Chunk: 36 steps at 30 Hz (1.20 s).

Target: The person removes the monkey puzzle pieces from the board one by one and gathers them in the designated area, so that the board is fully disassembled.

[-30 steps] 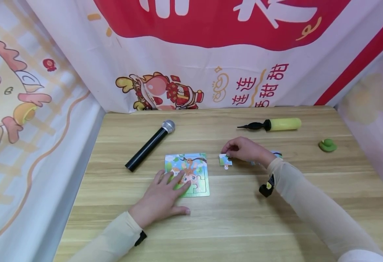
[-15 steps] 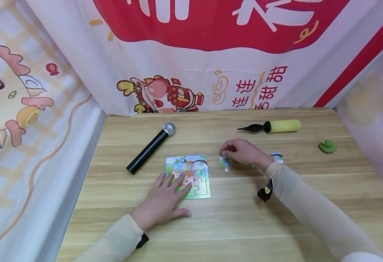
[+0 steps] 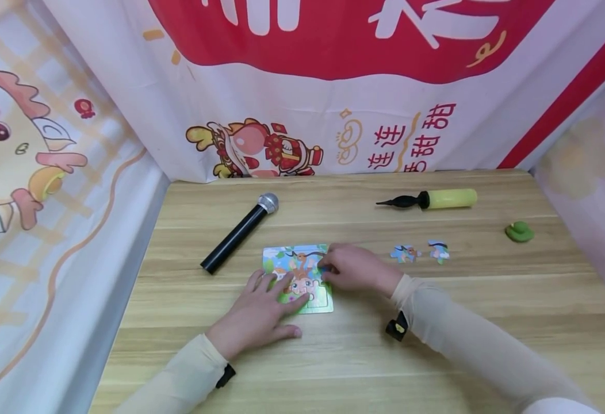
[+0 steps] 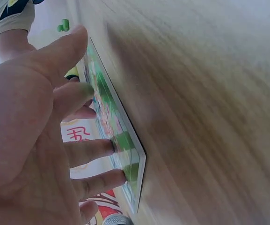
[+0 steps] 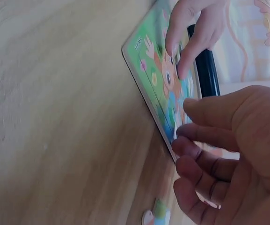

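A square jigsaw puzzle (image 3: 320,300) with a cartoon animal picture lies on the wooden table. My left hand (image 3: 256,315) rests on its lower left part, fingers spread and fairly straight; the left wrist view shows the fingertips touching the puzzle's face. At the puzzle's upper right edge is my right hand (image 3: 360,269), thumb and forefinger brought together over a jigsaw piece that the fingers mostly hide. In the right wrist view the same right hand (image 5: 214,154) has its fingers curled at the puzzle (image 5: 146,61). Two loose jigsaw pieces (image 3: 405,253) (image 3: 439,252) lie to the right.
A black microphone (image 3: 235,237) with a silver head lies left of the puzzle. Toward the back right is a yellow and black hand pump (image 3: 450,199), with a small green toy (image 3: 519,231) beyond it. Printed cloth (image 3: 282,92) hangs behind the table (image 3: 344,368).
My right hand has picked up the nearest loose jigsaw piece and moved left with it to the puzzle's right edge. The left hand stays on the puzzle.
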{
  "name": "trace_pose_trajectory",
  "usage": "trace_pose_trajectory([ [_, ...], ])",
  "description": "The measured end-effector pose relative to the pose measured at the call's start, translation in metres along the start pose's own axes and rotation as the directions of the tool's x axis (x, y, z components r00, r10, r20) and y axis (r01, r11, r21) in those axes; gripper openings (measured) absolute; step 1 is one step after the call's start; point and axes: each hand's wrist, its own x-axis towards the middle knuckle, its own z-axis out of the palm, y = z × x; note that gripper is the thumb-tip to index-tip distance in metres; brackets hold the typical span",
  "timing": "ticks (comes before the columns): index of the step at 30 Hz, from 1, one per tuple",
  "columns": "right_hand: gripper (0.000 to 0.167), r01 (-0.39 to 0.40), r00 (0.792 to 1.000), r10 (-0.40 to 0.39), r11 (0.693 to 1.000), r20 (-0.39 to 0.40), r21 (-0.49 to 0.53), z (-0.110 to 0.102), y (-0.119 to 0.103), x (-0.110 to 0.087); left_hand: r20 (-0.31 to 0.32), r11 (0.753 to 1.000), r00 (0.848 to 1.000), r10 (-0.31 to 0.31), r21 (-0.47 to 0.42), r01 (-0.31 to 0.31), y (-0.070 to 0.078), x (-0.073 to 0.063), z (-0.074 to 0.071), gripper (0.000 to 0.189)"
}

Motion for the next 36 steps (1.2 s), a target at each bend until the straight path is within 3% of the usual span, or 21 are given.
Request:
trace_pose_trajectory([
  [4, 0.027, -0.054, 0.999, 0.054, 0.998, 0.003, -0.019, 0.004, -0.004, 0.001, 0.032, 0.999, 0.999, 0.014, 0.051, -0.015, 0.003, -0.001, -0.001, 0.069],
  [11, 0.023, -0.076, 0.997, 0.076, 0.997, -0.03, -0.011, 0.006, -0.004, 0.0, 0.045, 0.995, 0.999, 0.022, 0.095, -0.026, 0.005, 0.001, -0.004, 0.061],
  [18, 0.011, -0.115, 0.993, 0.119, 0.988, -0.027, 0.1, 0.008, 0.001, 0.008, 0.012, 0.993, 0.999, 0.043, 0.113, -0.044, 0.005, 0.002, -0.004, 0.072],
  [24, 0.011, -0.164, 0.985, 0.17, 0.963, -0.011, 0.214, 0.007, 0.006, 0.01, 0.008, 0.994, 0.999, 0.04, 0.098, -0.041, 0.005, 0.004, -0.004, 0.075],
  [32, 0.003, -0.096, 0.99, 0.125, 0.931, -0.062, 0.351, 0.011, 0.009, 0.008, 0.007, 0.995, 0.999, 0.047, 0.091, -0.047, 0.005, 0.004, -0.004, 0.078],
  [36, 0.005, -0.059, 0.99, 0.112, 0.89, -0.09, 0.451, 0.015, 0.015, 0.003, 0.011, 0.996, 0.999, 0.049, 0.078, -0.05, 0.005, 0.004, -0.003, 0.078],
])
